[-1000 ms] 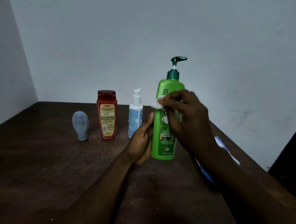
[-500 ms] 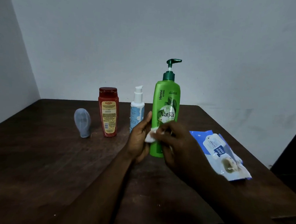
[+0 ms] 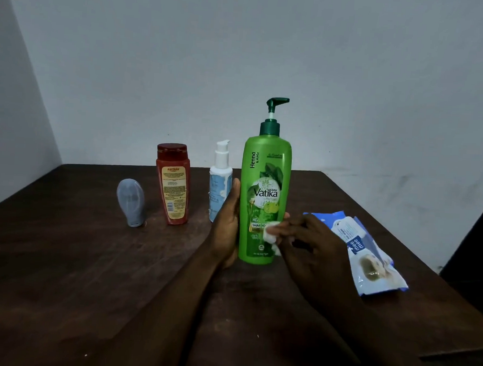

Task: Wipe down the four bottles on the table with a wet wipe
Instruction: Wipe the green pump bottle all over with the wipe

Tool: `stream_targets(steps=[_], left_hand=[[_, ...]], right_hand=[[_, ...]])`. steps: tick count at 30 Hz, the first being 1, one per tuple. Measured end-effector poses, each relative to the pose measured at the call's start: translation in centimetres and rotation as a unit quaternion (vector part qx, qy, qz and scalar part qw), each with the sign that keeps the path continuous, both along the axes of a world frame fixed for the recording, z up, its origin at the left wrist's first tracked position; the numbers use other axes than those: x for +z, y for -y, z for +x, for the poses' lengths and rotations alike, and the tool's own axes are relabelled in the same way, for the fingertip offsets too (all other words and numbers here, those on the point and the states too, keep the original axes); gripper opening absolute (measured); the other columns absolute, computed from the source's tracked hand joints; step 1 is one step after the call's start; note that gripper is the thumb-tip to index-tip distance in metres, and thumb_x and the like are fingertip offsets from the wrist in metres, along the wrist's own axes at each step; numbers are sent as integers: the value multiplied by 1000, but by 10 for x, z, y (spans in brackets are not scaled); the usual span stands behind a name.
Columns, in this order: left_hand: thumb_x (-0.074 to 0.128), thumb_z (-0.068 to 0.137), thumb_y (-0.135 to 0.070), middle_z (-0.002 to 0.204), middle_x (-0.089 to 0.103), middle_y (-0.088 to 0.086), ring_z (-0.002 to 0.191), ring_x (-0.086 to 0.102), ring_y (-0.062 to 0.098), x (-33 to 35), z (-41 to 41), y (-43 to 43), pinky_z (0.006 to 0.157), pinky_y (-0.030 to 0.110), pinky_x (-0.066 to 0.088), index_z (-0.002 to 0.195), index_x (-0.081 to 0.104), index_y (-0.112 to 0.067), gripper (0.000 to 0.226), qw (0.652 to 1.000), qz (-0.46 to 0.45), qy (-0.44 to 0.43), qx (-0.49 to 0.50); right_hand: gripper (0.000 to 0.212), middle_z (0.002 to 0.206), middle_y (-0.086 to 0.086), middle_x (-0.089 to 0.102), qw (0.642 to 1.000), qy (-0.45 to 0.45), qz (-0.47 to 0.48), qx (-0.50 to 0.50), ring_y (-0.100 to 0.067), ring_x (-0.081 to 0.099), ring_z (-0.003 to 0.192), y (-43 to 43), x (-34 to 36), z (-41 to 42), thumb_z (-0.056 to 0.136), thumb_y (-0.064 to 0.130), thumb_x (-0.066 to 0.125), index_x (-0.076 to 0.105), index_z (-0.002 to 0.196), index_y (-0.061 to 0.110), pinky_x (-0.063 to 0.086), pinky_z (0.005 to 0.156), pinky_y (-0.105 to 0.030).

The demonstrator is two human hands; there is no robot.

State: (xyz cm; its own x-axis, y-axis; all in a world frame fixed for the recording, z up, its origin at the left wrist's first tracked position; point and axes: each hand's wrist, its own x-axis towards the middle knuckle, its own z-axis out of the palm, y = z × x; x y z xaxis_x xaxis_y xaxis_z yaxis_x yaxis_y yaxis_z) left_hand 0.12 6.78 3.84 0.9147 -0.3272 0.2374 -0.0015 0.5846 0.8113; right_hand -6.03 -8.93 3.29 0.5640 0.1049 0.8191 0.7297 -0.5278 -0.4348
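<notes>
A tall green pump bottle (image 3: pixel 265 184) stands upright on the dark wooden table (image 3: pixel 90 273). My left hand (image 3: pixel 228 224) holds its left side, thumb up along the bottle. My right hand (image 3: pixel 312 242) pinches a small white wet wipe (image 3: pixel 272 236) against the bottle's lower front right. Left of it stand a white and blue pump bottle (image 3: pixel 220 179), a red bottle (image 3: pixel 173 183) with a yellow label, and a small grey bottle (image 3: pixel 131 202) on its cap.
A blue and white wet wipe pack (image 3: pixel 368 254) lies on the table to the right of my right hand, near the table's right edge. Grey walls close the back and left. A dark object stands off the table at far right.
My right hand has carried the wipe from the bottle's upper front down to its lower part and then across toward the right. The left hand keeps its hold.
</notes>
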Motion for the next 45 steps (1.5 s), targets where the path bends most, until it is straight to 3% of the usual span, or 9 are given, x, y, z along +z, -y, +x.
stream_targets(steps=[10,15,22,26,30,35,38,42,45], left_hand=[[55,77,-75,116,69,23,98,70,32,-1,2,2,84,48,59,133,61,-14,83,996,66,53,24],[34,89,-62,119,70,18,102,70,30,1,2,0,87,45,58,136,56,-12,71,993,95,44,59],[22,106,-44,104,77,-2,98,72,17,0,2,2,88,37,59,114,65,-27,47,987,115,45,100],[38,86,-73,121,72,2,114,68,23,3,-1,2,99,48,53,125,61,-30,62,976,156,65,139],[48,68,-91,124,71,-4,117,66,17,-5,4,2,101,45,51,114,67,-49,65,967,197,92,135],[42,90,-61,122,72,-1,116,67,17,-3,2,0,105,49,49,122,61,-32,47,971,182,83,130],[42,94,-51,124,71,-2,119,65,17,0,4,-4,106,46,47,123,60,-30,40,975,176,67,118],[35,105,-35,113,71,-22,111,64,-2,1,6,-9,95,23,48,118,60,-34,28,959,238,98,116],[42,106,-23,119,69,-19,114,63,-1,-1,9,-14,89,18,51,125,57,-34,26,941,279,141,128]], right_hand=[[12,101,-2,71,994,14,103,-15,-5,68,94,0,73,45,90,10,74,77,101,11,51,74,-10],[13,101,2,72,991,-1,130,-11,-2,66,94,-3,85,56,91,15,73,77,103,13,48,67,-7],[29,102,2,76,962,-124,239,37,-7,72,95,-1,47,49,84,5,77,73,111,16,57,82,-21],[35,101,-1,76,947,-207,236,63,-2,72,88,2,23,37,79,1,80,70,109,13,52,73,-11],[39,98,-6,75,931,-252,252,74,-6,73,85,7,7,35,73,-3,83,66,107,7,56,74,-16],[44,99,-7,77,925,-274,253,71,-19,75,91,11,0,37,70,0,85,67,110,5,61,80,-32],[41,96,-4,77,938,-250,236,51,-14,75,87,11,1,36,70,1,86,68,106,5,60,76,-25],[39,95,1,75,947,-229,223,20,1,72,81,12,2,39,72,-3,84,67,105,9,54,71,-11],[42,101,0,75,951,-236,199,-7,-1,72,87,16,1,48,75,1,84,66,112,10,56,75,-15]])
